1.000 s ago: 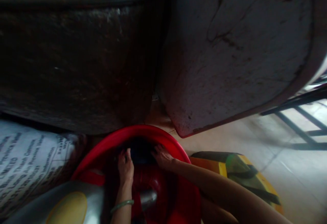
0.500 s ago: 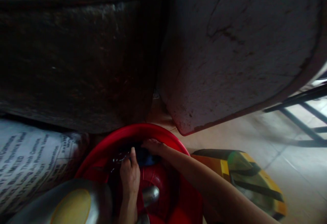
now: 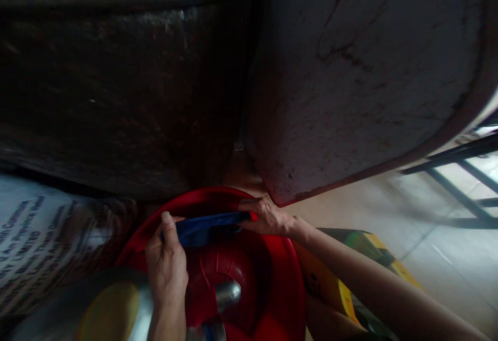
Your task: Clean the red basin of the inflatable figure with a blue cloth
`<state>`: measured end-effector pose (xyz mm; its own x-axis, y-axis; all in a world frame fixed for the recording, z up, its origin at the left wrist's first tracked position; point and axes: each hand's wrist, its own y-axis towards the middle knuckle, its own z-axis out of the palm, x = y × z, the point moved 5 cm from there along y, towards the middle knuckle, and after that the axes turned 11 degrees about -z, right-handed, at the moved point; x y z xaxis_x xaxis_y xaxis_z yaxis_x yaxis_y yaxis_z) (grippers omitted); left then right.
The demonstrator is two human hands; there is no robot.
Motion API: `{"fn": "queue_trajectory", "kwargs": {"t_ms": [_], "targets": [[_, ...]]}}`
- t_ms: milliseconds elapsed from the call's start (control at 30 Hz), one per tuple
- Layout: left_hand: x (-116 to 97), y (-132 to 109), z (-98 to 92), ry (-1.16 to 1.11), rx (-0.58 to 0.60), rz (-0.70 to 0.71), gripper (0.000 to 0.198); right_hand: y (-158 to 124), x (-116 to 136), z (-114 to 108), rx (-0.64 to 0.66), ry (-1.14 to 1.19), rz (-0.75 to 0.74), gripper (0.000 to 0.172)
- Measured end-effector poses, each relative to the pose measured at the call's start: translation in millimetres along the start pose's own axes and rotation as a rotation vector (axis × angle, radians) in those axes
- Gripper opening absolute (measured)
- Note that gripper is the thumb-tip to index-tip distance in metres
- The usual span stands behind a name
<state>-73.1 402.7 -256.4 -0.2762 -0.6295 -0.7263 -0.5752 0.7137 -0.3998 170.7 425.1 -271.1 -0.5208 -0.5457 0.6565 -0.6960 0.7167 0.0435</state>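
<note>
A red plastic basin [image 3: 280, 284] sits low in the middle of the view. Over its far side my two hands stretch a dark blue cloth [image 3: 202, 227] between them. My left hand [image 3: 166, 263] pinches the cloth's left end with thumb and fingers closed. My right hand [image 3: 270, 215] grips the right end near the basin's far rim. A shiny metal piece [image 3: 227, 294] lies inside the basin below the cloth.
A large dark rough container [image 3: 116, 87] and a pale stained slab [image 3: 361, 76] rise close behind the basin. A printed white sack [image 3: 35, 247] lies at the left, a metal bowl with a yellow patch [image 3: 111, 312] at the lower left, a yellow-green object [image 3: 350, 289] at the right.
Both hands were down inside the basin on the dark cloth. Now they have lifted it and pulled apart, the cloth stretched flat between them.
</note>
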Motion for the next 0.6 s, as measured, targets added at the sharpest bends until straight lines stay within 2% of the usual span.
{"fn": "queue_trajectory", "kwargs": {"t_ms": [133,200,300,333,400,500,600], "targets": [[-8.0,5.0,-5.9,-0.132,-0.027,0.15,0.057,-12.3,10.5,-18.4,-0.167,0.104,-0.127,0.013],[-4.5,10.4,-3.8,-0.091,-0.084,0.278,0.054,-16.6,12.2,-13.5,-0.146,0.047,-0.15,0.013],[22.3,23.7,19.0,0.268,-0.133,0.389,0.057,-23.3,4.4,25.2,0.109,-0.111,-0.016,0.016],[39.1,29.8,34.0,0.451,-0.071,0.36,0.06,-26.6,0.3,42.8,0.184,-0.136,0.035,0.017],[82.2,39.8,65.1,0.816,0.121,0.2,0.06,-33.6,-8.7,79.9,0.277,-0.139,0.104,0.021],[124.7,42.6,95.4,0.893,0.235,0.113,0.046,-46.0,-28.0,133.1,0.415,-0.091,0.177,0.03],[141.9,45.3,108.8,0.886,0.222,0.041,0.047,-56.9,-51.8,165.9,0.486,-0.074,0.277,0.032]]}}
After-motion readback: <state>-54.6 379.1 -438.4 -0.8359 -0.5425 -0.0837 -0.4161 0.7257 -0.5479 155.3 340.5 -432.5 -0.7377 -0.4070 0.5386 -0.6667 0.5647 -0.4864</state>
